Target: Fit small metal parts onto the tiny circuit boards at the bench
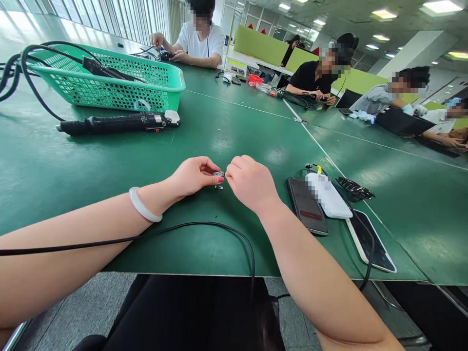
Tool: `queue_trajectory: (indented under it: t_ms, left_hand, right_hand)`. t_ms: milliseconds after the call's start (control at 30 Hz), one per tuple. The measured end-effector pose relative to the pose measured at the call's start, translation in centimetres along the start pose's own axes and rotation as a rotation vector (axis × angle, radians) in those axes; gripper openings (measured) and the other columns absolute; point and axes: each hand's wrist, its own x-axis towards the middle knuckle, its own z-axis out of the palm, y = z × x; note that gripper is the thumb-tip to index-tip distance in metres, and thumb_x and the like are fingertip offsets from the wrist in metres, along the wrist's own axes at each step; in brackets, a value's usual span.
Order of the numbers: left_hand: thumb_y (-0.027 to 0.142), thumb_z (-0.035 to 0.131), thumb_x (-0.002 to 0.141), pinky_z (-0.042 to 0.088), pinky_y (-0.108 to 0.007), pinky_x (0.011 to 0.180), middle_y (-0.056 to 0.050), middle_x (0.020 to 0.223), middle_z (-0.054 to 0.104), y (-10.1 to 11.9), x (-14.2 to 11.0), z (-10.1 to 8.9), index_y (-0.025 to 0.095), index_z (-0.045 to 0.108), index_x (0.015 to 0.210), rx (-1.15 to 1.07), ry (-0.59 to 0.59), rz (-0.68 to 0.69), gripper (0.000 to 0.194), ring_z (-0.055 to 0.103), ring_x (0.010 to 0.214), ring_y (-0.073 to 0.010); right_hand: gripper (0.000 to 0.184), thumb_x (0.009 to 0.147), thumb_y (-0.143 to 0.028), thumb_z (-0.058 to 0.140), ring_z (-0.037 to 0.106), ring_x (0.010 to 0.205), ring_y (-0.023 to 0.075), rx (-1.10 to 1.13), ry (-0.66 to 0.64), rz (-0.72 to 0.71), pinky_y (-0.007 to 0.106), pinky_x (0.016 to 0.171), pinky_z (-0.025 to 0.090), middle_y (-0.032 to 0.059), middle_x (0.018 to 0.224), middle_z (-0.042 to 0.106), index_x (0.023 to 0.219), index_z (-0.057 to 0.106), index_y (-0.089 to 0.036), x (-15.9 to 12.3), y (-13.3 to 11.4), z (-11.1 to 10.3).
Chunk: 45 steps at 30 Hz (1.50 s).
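Between thumb and fingers, my left hand (195,176) pinches a small silvery metal piece (219,173), too tiny to name. My right hand (249,181) is closed, its fingertips meeting that piece from the right; whether they grip a separate part is hidden. Just below the fingertips, a small light-coloured strip (219,187) shows against the green tabletop (175,248). A black electric screwdriver (120,123) lies on its side farther off to the left.
A green plastic basket (109,92) holding black cables stands at the back left. To the right lie a dark phone (307,207), a white power bank (329,196), a white-edged phone (371,241) and a black claw clip (354,189). A black cable (204,224) crosses in front. Several people sit beyond.
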Motion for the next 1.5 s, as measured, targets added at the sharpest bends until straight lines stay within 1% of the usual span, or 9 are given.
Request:
queue_trajectory:
  t_ms: [233, 467, 633, 700, 867, 1100, 1233, 1400, 1500]
  left_hand:
    - [0.013, 0.078, 0.061, 0.05, -0.036, 0.082, -0.003, 0.072, 0.07, -0.3, 0.2, -0.1, 0.013, 0.061, 0.076, -0.099, -0.016, 0.01, 0.022, 0.065, 0.071, -0.014]
    - [0.009, 0.074, 0.067, 0.05, -0.036, 0.086, -0.005, 0.075, 0.071, -0.2, 0.2, -0.3, 0.012, 0.061, 0.081, -0.258, -0.112, -0.083, 0.019, 0.067, 0.07, -0.0128]
    - [0.006, 0.068, 0.073, 0.051, -0.033, 0.086, -0.006, 0.077, 0.071, -0.3, 0.3, -0.3, 0.011, 0.062, 0.085, -0.31, -0.076, -0.127, 0.015, 0.067, 0.073, -0.0123]
    - [0.005, 0.067, 0.075, 0.051, -0.032, 0.087, -0.006, 0.079, 0.07, -0.3, 0.4, -0.4, 0.011, 0.062, 0.086, -0.325, -0.048, -0.135, 0.013, 0.067, 0.075, -0.0123]
    - [0.006, 0.065, 0.077, 0.051, -0.031, 0.084, -0.006, 0.079, 0.068, -0.3, 0.5, -0.4, 0.01, 0.061, 0.087, -0.34, -0.002, -0.137, 0.012, 0.067, 0.074, -0.0116]
    - [0.009, 0.071, 0.073, 0.05, -0.033, 0.085, -0.006, 0.078, 0.068, -0.5, 0.5, -0.4, 0.011, 0.061, 0.087, -0.331, -0.008, -0.131, 0.017, 0.066, 0.075, -0.0133]
    - [0.011, 0.071, 0.073, 0.049, -0.034, 0.086, -0.005, 0.078, 0.068, -0.5, 0.5, -0.4, 0.012, 0.061, 0.087, -0.305, -0.006, -0.125, 0.017, 0.066, 0.077, -0.013]
    - [0.014, 0.072, 0.072, 0.05, -0.033, 0.086, -0.005, 0.081, 0.068, -0.3, 0.4, -0.3, 0.013, 0.061, 0.086, -0.282, -0.001, -0.117, 0.018, 0.066, 0.079, -0.0132]
    - [0.013, 0.072, 0.073, 0.05, -0.032, 0.085, -0.005, 0.081, 0.069, -0.2, 0.4, -0.3, 0.012, 0.061, 0.085, -0.272, 0.003, -0.116, 0.017, 0.066, 0.077, -0.0125]
  right_hand:
    - [0.029, 0.092, -0.017, 0.038, 0.047, 0.077, 0.0167, 0.076, 0.008, 0.011, 0.03, 0.06, 0.032, 0.007, 0.083, 0.061, 0.076, 0.062, -0.016, 0.0, 0.0, 0.5]
    - [0.013, 0.088, -0.022, 0.052, 0.051, 0.081, 0.0153, 0.204, 0.1, 0.074, 0.028, 0.066, 0.036, 0.0021, 0.084, 0.063, 0.078, 0.061, -0.02, -0.1, 0.6, 0.8]
    - [0.007, 0.084, -0.025, 0.059, 0.053, 0.078, 0.015, 0.262, 0.084, 0.185, 0.028, 0.065, 0.035, 0.0014, 0.082, 0.063, 0.079, 0.062, -0.021, -0.1, 1.1, 0.7]
    - [0.005, 0.082, -0.023, 0.06, 0.053, 0.075, 0.0139, 0.323, 0.034, 0.237, 0.027, 0.062, 0.035, 0.0007, 0.081, 0.063, 0.08, 0.064, -0.022, -0.1, 1.3, 0.9]
    - [0.014, 0.072, -0.032, 0.07, 0.054, 0.071, 0.0119, 0.579, -0.262, 0.286, 0.025, 0.061, 0.038, -0.0001, 0.08, 0.064, 0.082, 0.07, -0.022, 0.0, 1.4, 2.0]
    - [0.008, 0.077, -0.023, 0.061, 0.055, 0.065, 0.0101, 0.677, -0.291, 0.323, 0.024, 0.062, 0.041, -0.0007, 0.074, 0.066, 0.073, 0.068, -0.02, 0.1, 0.9, 2.4]
    - [0.009, 0.077, -0.021, 0.06, 0.058, 0.066, 0.0118, 0.609, -0.279, 0.31, 0.025, 0.063, 0.042, 0.0, 0.075, 0.068, 0.072, 0.067, -0.02, 0.0, 0.8, 2.0]
    - [0.018, 0.079, -0.01, 0.051, 0.059, 0.069, 0.0182, 0.196, -0.212, 0.292, 0.03, 0.06, 0.038, 0.0066, 0.077, 0.068, 0.075, 0.066, -0.018, 0.1, 0.6, 1.5]
    - [0.023, 0.079, -0.003, 0.046, 0.06, 0.067, 0.0198, 0.025, -0.234, 0.23, 0.031, 0.058, 0.036, 0.011, 0.077, 0.067, 0.079, 0.066, -0.014, 0.1, 0.0, 1.4]
